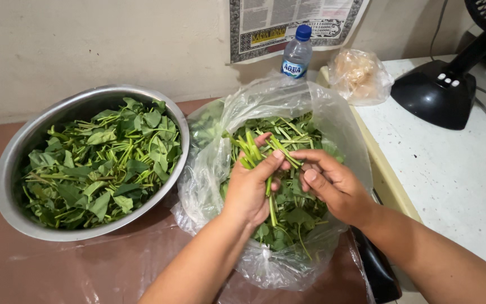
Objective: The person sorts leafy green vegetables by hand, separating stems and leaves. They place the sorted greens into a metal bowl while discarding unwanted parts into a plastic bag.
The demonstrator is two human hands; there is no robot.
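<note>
A clear plastic bag (pixel 316 110) full of leafy green stalks lies open in the middle. My left hand (pixel 251 188) is over the bag, gripping a small bunch of green stems (pixel 254 147) whose cut ends point up and away. My right hand (pixel 333 183) is beside it on the right, its fingers pinching the same stems near the left thumb. To the left, a round steel bowl (pixel 15 152) holds a heap of picked green leaves and stem pieces (pixel 105 163).
A brown surface (pixel 57 264) carries the bowl and the bag. Against the wall stand a small water bottle with a blue cap (pixel 297 53) and a tied clear bag of pale food (pixel 359 76). A black fan base (pixel 440 90) sits on a white counter (pixel 457 180) at right.
</note>
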